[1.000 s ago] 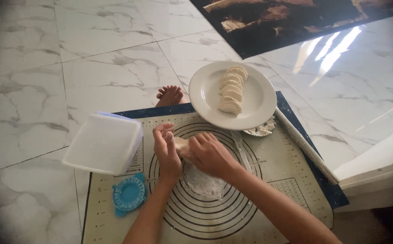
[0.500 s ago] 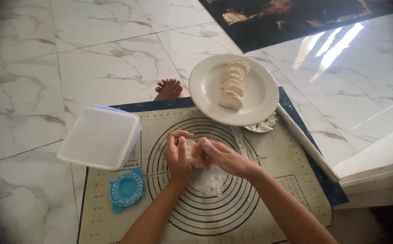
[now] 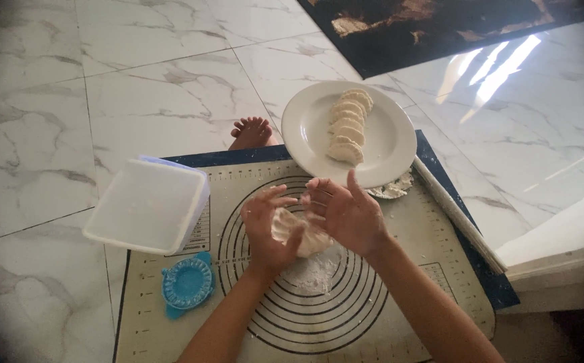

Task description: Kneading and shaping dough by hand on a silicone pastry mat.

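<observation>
White flour (image 3: 312,274) is sprinkled on the round rings of the baking mat (image 3: 426,296), close to the person's arms. Just past it, the two hands meet over the mat. The left hand (image 3: 267,228) is cupped, palm up, and a soft round piece of dough (image 3: 290,226) sits in it. The right hand (image 3: 347,214) is open with its fingers spread wide. It holds nothing by itself, but its palm sits just to the right of the dough, maybe touching its edge. So the dough lies between the two hands, more in the left one. I cannot see a long side on it; it looks like a flat lump. To the left, a blue round dumpling press (image 3: 187,282) lies on the mat, and a white plastic box (image 3: 147,205) sits beside it. Farther away is a white plate (image 3: 305,128) with a row of folded dumplings (image 3: 347,126). A rolling pin (image 3: 456,215) lies along the right edge. Farthest away, bare toes (image 3: 252,131) rest on the marble floor (image 3: 137,87).
</observation>
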